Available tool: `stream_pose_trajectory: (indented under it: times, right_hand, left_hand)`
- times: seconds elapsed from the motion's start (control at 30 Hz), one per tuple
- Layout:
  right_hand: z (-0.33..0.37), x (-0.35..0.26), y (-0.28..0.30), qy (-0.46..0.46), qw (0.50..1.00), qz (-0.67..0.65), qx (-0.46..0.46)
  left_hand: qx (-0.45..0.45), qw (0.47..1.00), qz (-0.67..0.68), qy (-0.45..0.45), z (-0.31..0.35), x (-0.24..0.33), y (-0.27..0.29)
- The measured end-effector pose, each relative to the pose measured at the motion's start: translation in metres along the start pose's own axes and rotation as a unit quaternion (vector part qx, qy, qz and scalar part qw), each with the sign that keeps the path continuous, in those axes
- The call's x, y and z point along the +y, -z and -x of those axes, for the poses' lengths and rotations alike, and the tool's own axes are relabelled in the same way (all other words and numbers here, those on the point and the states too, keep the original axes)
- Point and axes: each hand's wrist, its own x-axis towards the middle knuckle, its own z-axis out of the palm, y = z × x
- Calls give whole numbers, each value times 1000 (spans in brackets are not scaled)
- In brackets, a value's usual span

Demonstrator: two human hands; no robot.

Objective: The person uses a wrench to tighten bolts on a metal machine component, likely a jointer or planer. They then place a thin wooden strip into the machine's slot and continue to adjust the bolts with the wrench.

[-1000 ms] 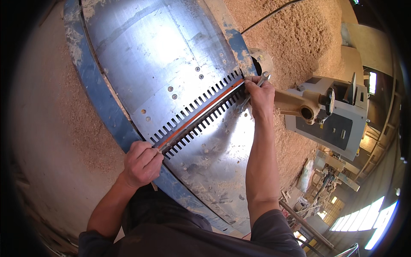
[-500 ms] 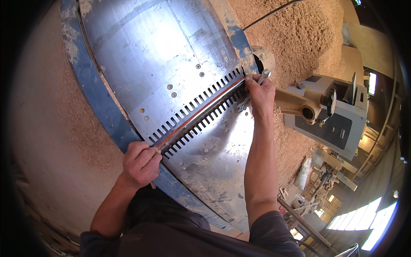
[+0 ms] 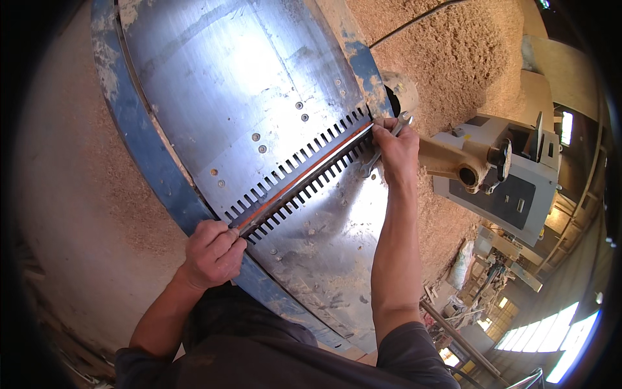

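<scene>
Far left of the frame, a scuffed blue-painted metal edge [image 3: 146, 152] curves along the machine. Lower left of centre, the left hand [image 3: 215, 254] has its fingers curled in, pinching the near end of a long thin orange-edged strip [image 3: 304, 176]. That strip runs diagonally mid-frame, along the gap between comb-like slots in the shiny steel bed [image 3: 214, 84]. Right of centre, the right hand [image 3: 398, 152] pinches the far end, with a silver open-ended wrench [image 3: 405, 119] apparently tucked in the same grip. Beyond it, there's a heap of tan wood shavings [image 3: 453, 58]. My worry: uneven pressure could skew the strip, a slipped finger could get nicked if that edge's sharp, and a loosened grip could drop the wrench.
</scene>
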Motion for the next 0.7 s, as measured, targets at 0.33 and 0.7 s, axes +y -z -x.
stream_pose_trajectory:
  times: [0.33, 0.7]
  right_hand:
    - [2, 0, 0, 4, 1000, -5, 0]
    - [2, 2, -5, 20, 1000, 1, 24]
  left_hand:
    - [13, 1000, 14, 22, -1, 1, 0]
    - [-7, 999, 8, 42, -3, 3, 1]
